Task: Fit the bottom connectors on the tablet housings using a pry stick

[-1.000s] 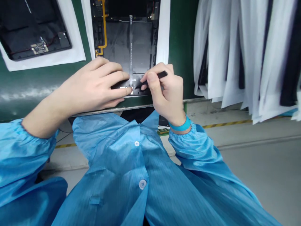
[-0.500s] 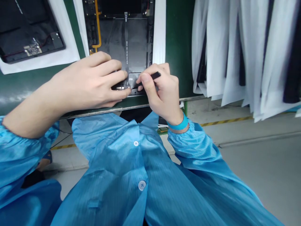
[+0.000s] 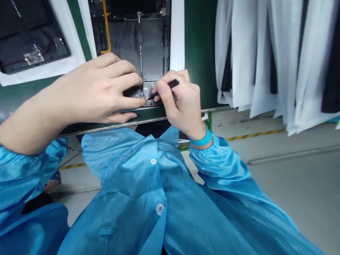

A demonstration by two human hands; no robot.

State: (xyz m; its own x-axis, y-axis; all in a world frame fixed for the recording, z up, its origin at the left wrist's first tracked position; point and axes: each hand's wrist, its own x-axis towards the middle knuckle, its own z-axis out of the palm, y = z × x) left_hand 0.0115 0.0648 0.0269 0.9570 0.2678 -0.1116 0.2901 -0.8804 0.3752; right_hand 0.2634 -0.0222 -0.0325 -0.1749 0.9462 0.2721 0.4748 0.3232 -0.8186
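Note:
An opened tablet (image 3: 127, 39) lies on the bench with its dark inner parts showing. A thin black ribbon cable (image 3: 140, 53) runs down its middle to the lower edge. My left hand (image 3: 98, 88) lies over the tablet's lower left, fingers stretched and apart, one fingertip pressing beside the cable's lower end. Pinched in my right hand (image 3: 180, 99) are slim black tweezers (image 3: 174, 84), slanting down to the left. Their tip is close to that fingertip and the cable end; whether it touches is too small to tell.
Another opened tablet (image 3: 34, 35) lies on white sheeting at upper left. An orange flex cable (image 3: 106, 32) runs along the near tablet's left side. White sheets (image 3: 247, 53) with dark panels between them hang at right. The green bench's front edge (image 3: 114, 126) is just below my hands.
My left thumb has drawn back from the other fingers and now sits lower, apart from them. The right hand keeps its pinch on the tweezers. The whole view has shifted slightly.

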